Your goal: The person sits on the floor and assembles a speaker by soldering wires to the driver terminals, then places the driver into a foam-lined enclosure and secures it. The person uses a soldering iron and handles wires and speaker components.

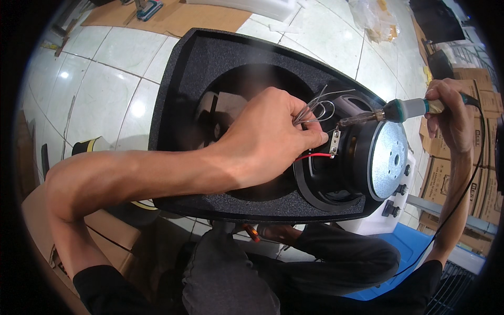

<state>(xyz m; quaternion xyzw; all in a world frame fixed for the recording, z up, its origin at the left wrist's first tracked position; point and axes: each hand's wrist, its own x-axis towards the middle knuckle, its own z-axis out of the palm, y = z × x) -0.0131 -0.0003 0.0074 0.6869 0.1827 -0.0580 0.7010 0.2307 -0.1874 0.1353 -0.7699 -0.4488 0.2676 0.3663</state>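
My left hand (268, 136) is closed on a bundle of thin solder wire (318, 111), held beside the terminal strip (334, 143) of a loudspeaker driver (346, 168). In my right hand (450, 107) is a soldering iron (409, 108) with a grey and green handle, its tip pointing left at the upper end of that strip. A red wire (314, 155) meets the strip's lower end. The driver, its round silver magnet (387, 160) showing, rests on the right part of a black speaker cabinet (181, 68). A large round opening in the cabinet lies partly behind my left hand and forearm.
Stacked cardboard boxes (441, 178) stand at the right, near a blue plastic bin (404, 247). The iron's black cable (469, 189) runs down past my right forearm. A flat cardboard sheet (220, 17) and a plastic bag (374, 21) lie on the tiled floor (115, 44).
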